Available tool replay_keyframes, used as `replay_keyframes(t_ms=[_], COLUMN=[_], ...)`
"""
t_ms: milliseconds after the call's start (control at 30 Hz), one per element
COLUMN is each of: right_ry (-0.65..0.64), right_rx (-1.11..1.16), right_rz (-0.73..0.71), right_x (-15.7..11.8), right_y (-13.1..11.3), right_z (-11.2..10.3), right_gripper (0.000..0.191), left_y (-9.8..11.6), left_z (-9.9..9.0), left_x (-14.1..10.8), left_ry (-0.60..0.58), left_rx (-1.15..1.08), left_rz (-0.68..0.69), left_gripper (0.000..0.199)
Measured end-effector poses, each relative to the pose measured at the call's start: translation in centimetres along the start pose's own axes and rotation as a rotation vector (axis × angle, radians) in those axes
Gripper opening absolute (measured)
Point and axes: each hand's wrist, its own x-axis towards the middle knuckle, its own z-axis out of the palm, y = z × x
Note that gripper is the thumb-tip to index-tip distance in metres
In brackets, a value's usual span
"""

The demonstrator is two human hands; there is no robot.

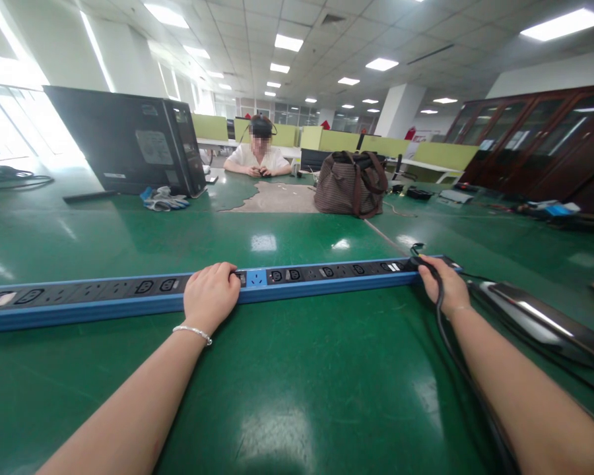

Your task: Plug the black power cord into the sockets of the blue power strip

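A long blue and black power strip (pixel 301 282) with a row of sockets lies across the green table. My left hand (pixel 212 295), with a bracelet at the wrist, is closed around the strip left of its light blue socket (pixel 256 278). Near the strip's right end, my right hand (pixel 443 284) is closed on a black plug (pixel 414 262), which sits at the top face of the strip. From the plug a thick black cable (pixel 448 336) runs down beside my right forearm. Whether the plug is seated in a socket cannot be made out.
A black computer case (pixel 133 142) stands at the back left, with gloves (pixel 164 198) beside it. A brown bag (pixel 350 183) is at the back centre. A black and silver device (pixel 544 320) lies right of my right hand. A person (pixel 259 155) sits across the table.
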Motion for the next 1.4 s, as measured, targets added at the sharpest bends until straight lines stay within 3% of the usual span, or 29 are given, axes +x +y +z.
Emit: replay_keyframes(t_ms=[267,533,700,1033,1400], right_ry=[0.120,0.036,0.055,0.065,0.071], right_rx=[-0.013,-0.097,-0.078,-0.023,-0.104], right_rz=[0.128,0.133,0.112,0.248,0.242], right_x=[-0.3,-0.2,-0.4,-0.8,-0.7], right_y=[-1.5,-1.3,-1.2,-2.1,-0.3], right_z=[0.2,-0.5,-0.3,-0.1,0.6], right_gripper=[0.039,0.040,0.040,0.042,0.043], left_y=[0.1,0.0,0.0,-0.1,-0.1], left_z=[-0.1,0.0,0.0,0.0,0.1], left_x=[0.0,0.0,0.0,0.1,0.1], left_ry=[-0.004,-0.005,-0.009,-0.009,-0.011], left_rx=[-0.002,0.007,0.004,0.005,0.024], left_rz=[-0.008,-0.005,-0.004,-0.001,-0.006], left_gripper=[0.032,0.032,0.032,0.032,0.032])
